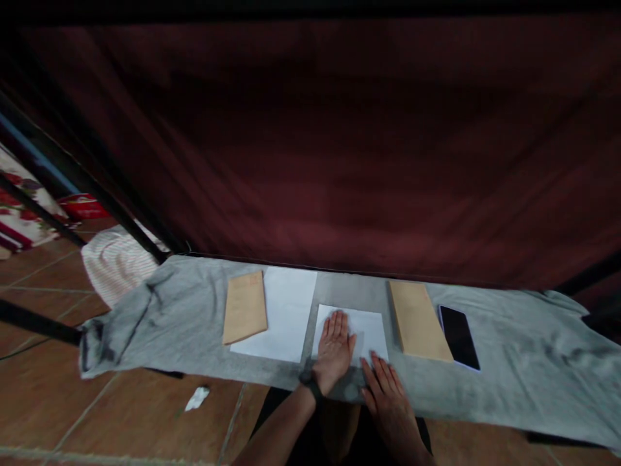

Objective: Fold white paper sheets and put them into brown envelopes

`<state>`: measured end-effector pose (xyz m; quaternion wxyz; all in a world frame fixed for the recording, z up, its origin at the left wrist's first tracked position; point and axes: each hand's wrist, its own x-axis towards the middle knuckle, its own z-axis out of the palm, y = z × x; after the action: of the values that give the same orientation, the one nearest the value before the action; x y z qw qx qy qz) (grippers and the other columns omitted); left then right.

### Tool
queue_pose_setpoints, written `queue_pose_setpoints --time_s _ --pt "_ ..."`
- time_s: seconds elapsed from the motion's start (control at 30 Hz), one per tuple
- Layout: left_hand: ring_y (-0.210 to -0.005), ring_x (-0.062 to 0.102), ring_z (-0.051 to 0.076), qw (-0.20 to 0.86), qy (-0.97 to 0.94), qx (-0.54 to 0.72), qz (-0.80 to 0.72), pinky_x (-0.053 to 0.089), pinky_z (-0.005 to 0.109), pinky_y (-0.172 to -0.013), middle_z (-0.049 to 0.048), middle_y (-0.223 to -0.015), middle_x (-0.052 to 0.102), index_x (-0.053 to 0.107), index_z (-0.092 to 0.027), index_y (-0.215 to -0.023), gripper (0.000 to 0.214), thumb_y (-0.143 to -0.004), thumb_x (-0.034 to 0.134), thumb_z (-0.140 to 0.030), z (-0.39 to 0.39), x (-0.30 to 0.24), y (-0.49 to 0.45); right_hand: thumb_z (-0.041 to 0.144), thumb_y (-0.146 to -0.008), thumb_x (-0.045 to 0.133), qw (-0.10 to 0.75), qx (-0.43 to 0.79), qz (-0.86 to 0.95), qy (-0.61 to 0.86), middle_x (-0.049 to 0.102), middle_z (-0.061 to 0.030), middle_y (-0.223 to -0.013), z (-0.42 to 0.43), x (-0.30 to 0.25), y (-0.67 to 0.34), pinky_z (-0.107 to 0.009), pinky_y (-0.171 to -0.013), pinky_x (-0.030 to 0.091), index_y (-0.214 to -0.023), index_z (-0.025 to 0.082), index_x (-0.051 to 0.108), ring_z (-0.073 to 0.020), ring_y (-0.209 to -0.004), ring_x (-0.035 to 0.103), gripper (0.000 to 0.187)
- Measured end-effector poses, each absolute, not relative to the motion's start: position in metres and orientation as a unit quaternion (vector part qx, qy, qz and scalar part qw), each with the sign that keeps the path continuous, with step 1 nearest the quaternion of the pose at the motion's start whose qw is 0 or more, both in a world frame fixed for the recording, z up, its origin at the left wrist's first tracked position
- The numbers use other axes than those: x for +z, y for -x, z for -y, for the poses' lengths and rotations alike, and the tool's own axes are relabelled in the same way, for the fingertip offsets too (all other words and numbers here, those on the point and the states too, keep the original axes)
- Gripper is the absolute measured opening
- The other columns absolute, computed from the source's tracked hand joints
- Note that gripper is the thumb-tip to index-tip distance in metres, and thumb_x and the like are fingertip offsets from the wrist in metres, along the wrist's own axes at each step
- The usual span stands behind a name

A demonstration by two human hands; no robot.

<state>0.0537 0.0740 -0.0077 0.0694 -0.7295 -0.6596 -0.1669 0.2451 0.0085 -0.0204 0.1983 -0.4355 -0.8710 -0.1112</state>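
A small white sheet of paper (366,325), perhaps folded, lies on the grey cloth in front of me. My left hand (336,346) rests flat on its left part, fingers together and stretched out. At the sheet's near right edge, the fingertips of my right hand (387,395) touch down with the fingers extended. Left of my hands is a larger white sheet (291,310), partly covered by a brown paper envelope (245,307). To the right sits another brown envelope or stack of them (420,320).
A dark-screened phone (459,336) lies beside the right-hand envelope. Grey cloth (524,349) covers the long, narrow surface. A dark red curtain (310,162) hangs behind it, with dark metal bars at both sides. Crumpled white paper (196,398) is on the tiled floor.
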Motion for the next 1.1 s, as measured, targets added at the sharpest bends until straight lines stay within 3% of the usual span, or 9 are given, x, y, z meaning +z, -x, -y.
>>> queue_pose_setpoints --time_s 0.2,0.4,0.5,0.7,0.97,1.1 --pt "-0.146 0.035 0.028 0.072 0.681 -0.166 0.710 0.034 0.048 -0.118 0.0184 -0.155 0.040 0.032 -0.006 -0.153 0.062 -0.100 0.035 -0.038 -0.086 -0.016 -0.039 0.037 -0.102 0.041 0.212 -0.104 0.872 0.429 0.039 -0.0130 -0.157 -0.009 -0.018 -0.245 -0.046 -0.111 0.039 -0.155 0.020 0.032 -0.0292 -0.139 0.045 0.056" --pt "-0.145 0.036 0.032 0.115 0.637 -0.222 0.729 0.037 0.052 -0.115 0.0234 -0.153 0.041 0.022 -0.003 -0.155 0.067 -0.099 0.037 -0.038 -0.078 -0.016 -0.035 0.033 -0.102 0.042 0.205 -0.088 0.871 0.439 0.035 -0.0138 -0.159 -0.007 -0.018 -0.244 -0.048 -0.112 0.040 -0.156 0.020 0.031 -0.0299 -0.141 0.043 0.057" --pt "-0.145 0.037 0.031 0.104 0.641 -0.214 0.730 0.038 0.052 -0.115 0.0229 -0.153 0.042 0.025 -0.002 -0.154 0.065 -0.100 0.036 -0.036 -0.068 -0.010 -0.036 0.034 -0.102 0.042 0.199 -0.084 0.873 0.437 0.035 -0.0142 -0.159 -0.006 -0.015 -0.244 -0.049 -0.112 0.040 -0.155 0.019 0.032 -0.0306 -0.141 0.042 0.056" --pt "-0.149 0.028 0.026 0.066 0.739 -0.179 0.646 0.032 0.050 -0.120 0.0069 -0.159 0.037 0.030 -0.021 -0.155 0.057 -0.100 0.040 -0.034 -0.032 0.001 -0.044 0.036 -0.102 0.044 0.189 -0.062 0.867 0.457 0.036 -0.0141 -0.159 -0.005 -0.003 -0.242 -0.048 -0.114 0.037 -0.152 0.019 0.039 -0.0294 -0.142 0.041 0.053" --pt "-0.149 0.030 0.028 0.049 0.743 -0.171 0.645 0.033 0.049 -0.118 0.0144 -0.160 0.033 0.031 -0.015 -0.155 0.060 -0.100 0.041 -0.036 -0.018 0.007 -0.043 0.038 -0.102 0.044 0.167 -0.038 0.859 0.482 0.032 -0.0131 -0.161 -0.003 0.004 -0.242 -0.048 -0.115 0.035 -0.153 0.021 0.037 -0.0288 -0.142 0.040 0.054" --pt "-0.150 0.025 0.031 0.040 0.760 -0.158 0.629 0.030 0.053 -0.119 0.0113 -0.162 0.029 0.034 -0.026 -0.154 0.060 -0.097 0.049 -0.039 -0.013 0.016 -0.039 0.038 -0.102 0.044 0.158 -0.030 0.859 0.486 0.030 -0.0141 -0.161 -0.001 0.002 -0.243 -0.050 -0.115 0.034 -0.153 0.020 0.037 -0.0303 -0.144 0.038 0.055"
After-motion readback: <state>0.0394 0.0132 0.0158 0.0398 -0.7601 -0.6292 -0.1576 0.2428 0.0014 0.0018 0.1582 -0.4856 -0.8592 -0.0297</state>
